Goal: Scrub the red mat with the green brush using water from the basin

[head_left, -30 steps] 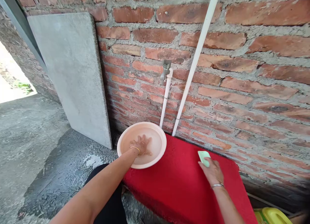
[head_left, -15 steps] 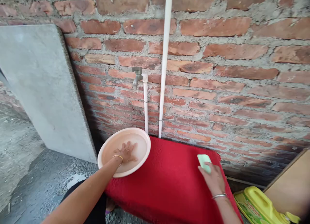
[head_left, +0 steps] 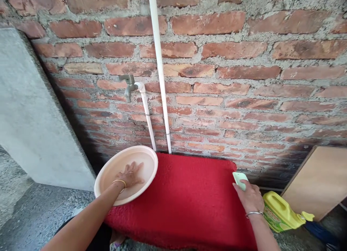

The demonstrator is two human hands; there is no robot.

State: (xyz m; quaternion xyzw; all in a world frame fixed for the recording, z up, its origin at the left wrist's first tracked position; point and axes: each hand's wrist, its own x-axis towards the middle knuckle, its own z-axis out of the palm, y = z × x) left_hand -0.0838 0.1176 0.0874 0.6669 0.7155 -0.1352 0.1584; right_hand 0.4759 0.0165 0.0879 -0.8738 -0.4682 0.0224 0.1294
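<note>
A pale pink basin (head_left: 99,177) with cloudy water in it sits on the left end of a red cloth-covered table (head_left: 189,196). My left hand (head_left: 130,174), with a yellow bangle at the wrist, is in the basin, partly under water, its fingers spread and holding nothing. Over the table's right edge, my right hand (head_left: 251,196) grips a pale green bar of soap (head_left: 240,179) between thumb and fingers. The soap's lower part is hidden by the hand. A silver bangle circles the right wrist.
Behind the table rises a brick wall (head_left: 217,84) with a tap (head_left: 128,87) and a tall white pipe (head_left: 159,70). A grey slab (head_left: 35,110) leans at left. At right are a yellow jug (head_left: 282,211) and a tan board (head_left: 316,180) on the floor.
The view has turned to the right. My right hand has moved right with the soap, from above the red cloth to the table's edge. My left hand stays in the basin.
</note>
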